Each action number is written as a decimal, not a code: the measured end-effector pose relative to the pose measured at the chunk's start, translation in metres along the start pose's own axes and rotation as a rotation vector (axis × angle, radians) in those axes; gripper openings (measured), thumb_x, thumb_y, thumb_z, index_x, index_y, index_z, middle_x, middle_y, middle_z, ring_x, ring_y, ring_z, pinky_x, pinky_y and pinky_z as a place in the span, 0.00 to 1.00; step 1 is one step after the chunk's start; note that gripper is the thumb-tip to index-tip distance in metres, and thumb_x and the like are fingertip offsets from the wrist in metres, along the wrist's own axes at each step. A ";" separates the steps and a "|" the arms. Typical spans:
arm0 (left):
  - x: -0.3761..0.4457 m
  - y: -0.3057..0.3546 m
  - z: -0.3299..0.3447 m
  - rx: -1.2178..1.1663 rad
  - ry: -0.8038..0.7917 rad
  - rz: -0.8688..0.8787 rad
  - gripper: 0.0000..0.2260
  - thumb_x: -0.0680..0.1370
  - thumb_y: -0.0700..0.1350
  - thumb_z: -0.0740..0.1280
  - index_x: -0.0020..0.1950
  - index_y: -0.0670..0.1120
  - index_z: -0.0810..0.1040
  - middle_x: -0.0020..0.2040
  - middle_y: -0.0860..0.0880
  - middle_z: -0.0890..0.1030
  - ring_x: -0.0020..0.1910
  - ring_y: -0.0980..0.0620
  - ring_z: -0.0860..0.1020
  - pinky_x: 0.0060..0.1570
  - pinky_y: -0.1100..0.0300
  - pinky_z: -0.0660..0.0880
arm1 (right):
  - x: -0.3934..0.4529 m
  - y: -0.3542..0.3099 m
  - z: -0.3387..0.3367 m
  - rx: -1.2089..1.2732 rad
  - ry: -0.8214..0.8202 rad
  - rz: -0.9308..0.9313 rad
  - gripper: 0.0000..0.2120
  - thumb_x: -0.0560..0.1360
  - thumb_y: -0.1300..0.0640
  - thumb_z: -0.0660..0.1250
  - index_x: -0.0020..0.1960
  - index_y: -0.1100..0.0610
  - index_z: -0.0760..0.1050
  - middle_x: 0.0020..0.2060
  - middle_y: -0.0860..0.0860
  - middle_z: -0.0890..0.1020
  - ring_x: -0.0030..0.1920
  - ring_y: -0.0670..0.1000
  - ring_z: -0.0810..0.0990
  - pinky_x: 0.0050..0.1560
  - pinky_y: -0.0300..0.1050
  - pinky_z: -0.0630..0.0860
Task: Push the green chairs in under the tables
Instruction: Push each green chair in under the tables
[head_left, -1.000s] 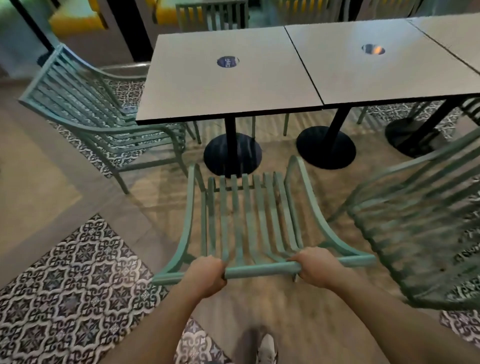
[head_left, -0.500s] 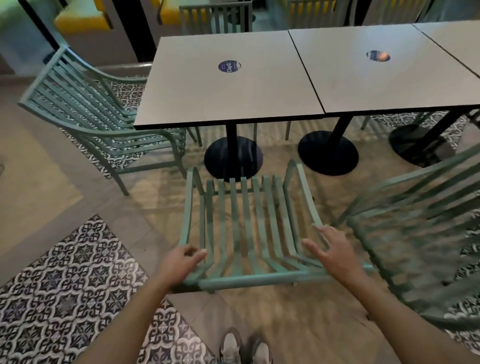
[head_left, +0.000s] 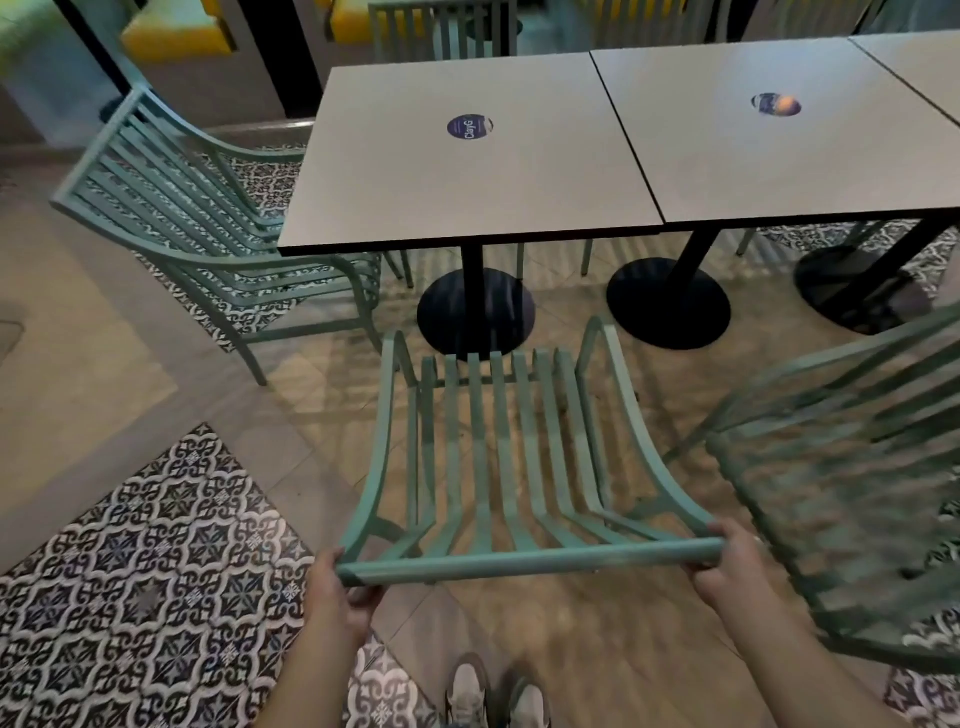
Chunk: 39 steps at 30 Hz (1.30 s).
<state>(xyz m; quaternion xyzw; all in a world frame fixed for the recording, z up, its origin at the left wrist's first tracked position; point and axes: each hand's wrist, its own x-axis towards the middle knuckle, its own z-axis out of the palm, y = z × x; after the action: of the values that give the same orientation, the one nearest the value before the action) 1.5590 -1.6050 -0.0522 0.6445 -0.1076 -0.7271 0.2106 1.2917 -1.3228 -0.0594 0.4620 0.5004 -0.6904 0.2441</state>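
A green slatted chair (head_left: 498, 467) stands in front of me, facing the left grey table (head_left: 467, 156), its seat front just short of the table's black round base. My left hand (head_left: 337, 592) grips the left end of the chair's top rail. At the rail's right end my right hand (head_left: 727, 566) grips too. A second green chair (head_left: 208, 228) stands at the table's left side, its seat partly under the top. A third green chair (head_left: 852, 478) stands out from the tables at my right.
A second grey table (head_left: 769, 145) adjoins the first on the right, and a third one's corner shows at the far right. More green chairs stand behind the tables. Black round bases sit under each table. Patterned tiles cover the floor at left; my shoes show at the bottom.
One second ago both hands gripped the rail near its middle. They let go half a second ago, and now they grip the rail's two ends. The chair sits slightly closer to the table.
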 end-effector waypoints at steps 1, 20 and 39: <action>0.001 0.000 0.000 -0.010 -0.005 -0.020 0.16 0.81 0.46 0.59 0.64 0.38 0.69 0.46 0.38 0.73 0.42 0.42 0.76 0.33 0.46 0.79 | 0.001 -0.001 0.001 -0.016 -0.002 0.003 0.22 0.75 0.61 0.61 0.69 0.63 0.68 0.48 0.59 0.75 0.41 0.55 0.74 0.65 0.55 0.72; 0.064 0.073 0.086 -0.072 0.035 0.012 0.21 0.79 0.45 0.57 0.72 0.40 0.68 0.58 0.36 0.75 0.44 0.39 0.76 0.53 0.46 0.73 | 0.037 -0.027 0.121 -0.042 -0.046 -0.054 0.22 0.78 0.59 0.61 0.70 0.62 0.64 0.59 0.61 0.70 0.44 0.58 0.74 0.57 0.58 0.72; 0.129 0.152 0.181 -0.046 0.042 0.005 0.21 0.78 0.45 0.60 0.69 0.39 0.69 0.49 0.37 0.75 0.45 0.39 0.77 0.38 0.47 0.76 | 0.061 -0.059 0.249 -0.042 0.016 0.013 0.24 0.75 0.59 0.63 0.70 0.60 0.65 0.65 0.62 0.70 0.62 0.63 0.73 0.58 0.64 0.73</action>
<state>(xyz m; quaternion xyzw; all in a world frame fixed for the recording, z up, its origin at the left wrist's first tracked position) 1.3960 -1.8185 -0.0753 0.6545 -0.0882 -0.7150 0.2294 1.1191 -1.5211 -0.0679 0.4656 0.5135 -0.6745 0.2542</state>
